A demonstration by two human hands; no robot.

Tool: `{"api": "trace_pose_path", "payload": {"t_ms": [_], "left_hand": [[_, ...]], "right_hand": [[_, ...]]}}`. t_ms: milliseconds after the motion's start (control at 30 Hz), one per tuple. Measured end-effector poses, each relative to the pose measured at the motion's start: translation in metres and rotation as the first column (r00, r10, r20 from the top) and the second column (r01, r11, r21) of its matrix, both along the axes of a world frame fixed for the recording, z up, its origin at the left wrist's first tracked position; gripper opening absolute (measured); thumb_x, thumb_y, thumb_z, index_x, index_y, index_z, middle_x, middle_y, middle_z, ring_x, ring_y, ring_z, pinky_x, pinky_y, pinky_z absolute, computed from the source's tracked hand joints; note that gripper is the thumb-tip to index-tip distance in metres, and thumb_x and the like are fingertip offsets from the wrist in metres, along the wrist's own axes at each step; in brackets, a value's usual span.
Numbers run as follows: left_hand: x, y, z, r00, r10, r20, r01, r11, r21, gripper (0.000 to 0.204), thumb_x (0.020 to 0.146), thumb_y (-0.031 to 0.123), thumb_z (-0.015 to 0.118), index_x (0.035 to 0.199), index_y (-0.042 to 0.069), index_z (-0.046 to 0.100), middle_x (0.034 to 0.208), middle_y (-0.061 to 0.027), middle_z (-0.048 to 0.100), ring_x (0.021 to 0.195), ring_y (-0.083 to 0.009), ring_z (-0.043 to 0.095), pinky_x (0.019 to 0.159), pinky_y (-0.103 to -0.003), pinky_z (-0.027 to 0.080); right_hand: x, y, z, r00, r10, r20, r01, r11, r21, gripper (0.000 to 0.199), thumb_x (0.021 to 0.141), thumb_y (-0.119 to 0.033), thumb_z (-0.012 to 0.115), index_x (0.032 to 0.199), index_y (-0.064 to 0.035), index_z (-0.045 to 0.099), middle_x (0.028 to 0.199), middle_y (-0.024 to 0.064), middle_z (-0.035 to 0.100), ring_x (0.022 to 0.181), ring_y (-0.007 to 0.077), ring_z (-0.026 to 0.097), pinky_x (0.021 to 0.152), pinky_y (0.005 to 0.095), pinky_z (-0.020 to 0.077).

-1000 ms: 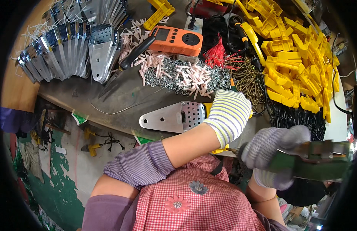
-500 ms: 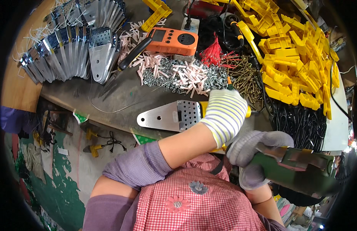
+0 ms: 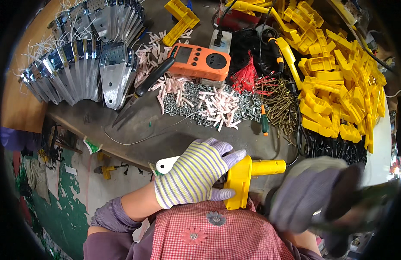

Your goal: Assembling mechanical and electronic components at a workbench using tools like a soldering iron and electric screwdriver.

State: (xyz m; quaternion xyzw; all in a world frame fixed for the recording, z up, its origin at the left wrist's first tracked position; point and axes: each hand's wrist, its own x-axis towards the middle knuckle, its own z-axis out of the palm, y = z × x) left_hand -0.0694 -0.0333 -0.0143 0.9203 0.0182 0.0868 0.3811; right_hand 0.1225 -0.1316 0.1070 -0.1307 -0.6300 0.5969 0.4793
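My left hand, in a striped glove, is closed on a yellow plastic housing, thumb and fingers on opposite sides of it. A yellow handle sticks out from the housing to the right, with a dark cord at its end. From under the same hand shows the rounded tip of a silver metal plate; the rest of it is covered. My right hand, in a grey glove, is smeared by motion at the lower right. Its fingers curl round a dark green power tool, also blurred.
Metal plates stand in rows at the left. Long-nosed pliers lie near an orange meter. Nuts, pale sleeves and brass screws lie heaped mid-table. A small green-handled screwdriver lies nearby; yellow housings pile up right.
My left hand has moved left and nearer, now spread over the metal plate and gripping the yellow housing. My right hand has swung with the power tool, and the small screwdriver is uncovered.
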Motion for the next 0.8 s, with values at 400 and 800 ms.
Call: {"api": "trace_pose_path", "payload": {"t_ms": [400, 800], "left_hand": [[-0.011, 0.002, -0.010, 0.981, 0.185, 0.064, -0.193, 0.970, 0.149, 0.078, 0.071, 0.059, 0.070, 0.123, 0.001, 0.064, 0.104, -0.0170, 0.066, 0.095, -0.0345, 0.063, 0.085, -0.047, 0.048], [-0.012, -0.003, -0.007, 0.976, 0.215, 0.017, -0.215, 0.964, 0.160, 0.077, 0.070, 0.059, 0.072, 0.122, 0.003, 0.064, 0.106, -0.0153, 0.065, 0.097, -0.0335, 0.061, 0.086, -0.047, 0.047]], "right_hand": [[-0.017, -0.002, -0.056, 0.782, -0.622, 0.039, 0.623, 0.781, -0.050, 0.069, 0.063, -0.036, 0.095, 0.105, 0.0024, 0.055, 0.082, 0.0174, 0.064, 0.072, 0.0257, 0.064, 0.066, 0.0359, 0.0522], [-0.034, -0.012, -0.061, 0.509, -0.833, 0.218, 0.848, 0.528, 0.039, 0.055, 0.082, -0.045, 0.081, 0.102, -0.0021, 0.053, 0.066, 0.0113, 0.062, 0.053, 0.0235, 0.061, 0.050, 0.0346, 0.0536]]}}
